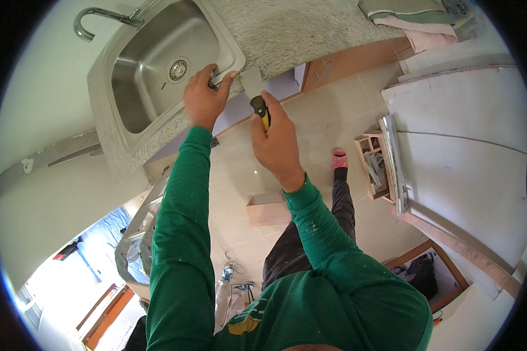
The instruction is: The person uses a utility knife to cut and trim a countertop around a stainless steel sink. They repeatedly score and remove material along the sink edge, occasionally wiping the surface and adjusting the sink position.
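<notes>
My right hand (277,143) is closed around the black and yellow handle of a putty knife (252,81). Its broad, pale metal blade points away from me and lies against the front edge of the speckled countertop (287,29). Just left of it, my left hand (206,100) rests on the near right rim of the stainless steel sink (193,44), thumb spread from the fingers. Some of its fingertips reach over the rim and are partly hidden. A round drain strainer (178,70) shows in the sink's basin.
A curved chrome tap (102,13) stands at the sink's far left. Folded cloths (410,23) lie on the counter at the far right. Below are wooden cabinet fronts (345,61), a wooden box (266,209) on the tiled floor, a compartmented wooden tray (372,161) and a metal stepladder (136,240).
</notes>
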Motion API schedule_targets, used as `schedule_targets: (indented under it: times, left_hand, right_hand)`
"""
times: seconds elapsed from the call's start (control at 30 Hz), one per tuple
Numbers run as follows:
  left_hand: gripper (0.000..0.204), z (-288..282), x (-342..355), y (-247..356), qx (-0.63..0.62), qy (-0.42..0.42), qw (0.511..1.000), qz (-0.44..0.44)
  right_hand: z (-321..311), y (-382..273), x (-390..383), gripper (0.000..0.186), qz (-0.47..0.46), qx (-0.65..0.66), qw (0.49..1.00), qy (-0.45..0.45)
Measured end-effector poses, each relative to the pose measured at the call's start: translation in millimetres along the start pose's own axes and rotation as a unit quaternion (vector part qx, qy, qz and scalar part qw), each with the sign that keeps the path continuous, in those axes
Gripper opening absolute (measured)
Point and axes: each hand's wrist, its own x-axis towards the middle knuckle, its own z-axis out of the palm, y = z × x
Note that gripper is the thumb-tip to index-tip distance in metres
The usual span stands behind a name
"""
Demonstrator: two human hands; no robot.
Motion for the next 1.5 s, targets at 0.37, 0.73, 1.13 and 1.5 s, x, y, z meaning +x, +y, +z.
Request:
schedule_targets:
  times: [0.37, 0.73, 1.13, 1.5]
  left_hand:
    - [0.052, 0.2, 0.6, 1.2, -0.009, -0.014, 1.0, -0.026]
    - [0.052, 4.5, -1.1, -0.2, -0.007, -0.012, 0.999, -0.03]
    - [0.049, -2.4, 2.9, 3.6, -0.024, -0.001, 1.0, -0.016]
    - [0.058, -6.9, 1.2, 1.6, -0.062, -0.009, 0.998, -0.032]
  right_hand:
    - [13.8, 49.4, -11.1, 0.051, 0.027, 0.106, 0.994, 0.006]
    - [18.3, 59.2, -6.2, 0.054, -0.021, 0.087, 0.996, 0.021]
    - [101.0, 46.3, -17.5, 0.053, -0.072, 0.096, 0.976, 0.182]
    - [129.0, 52.7, -19.6, 0.052, -0.027, 0.113, 0.971, 0.207]
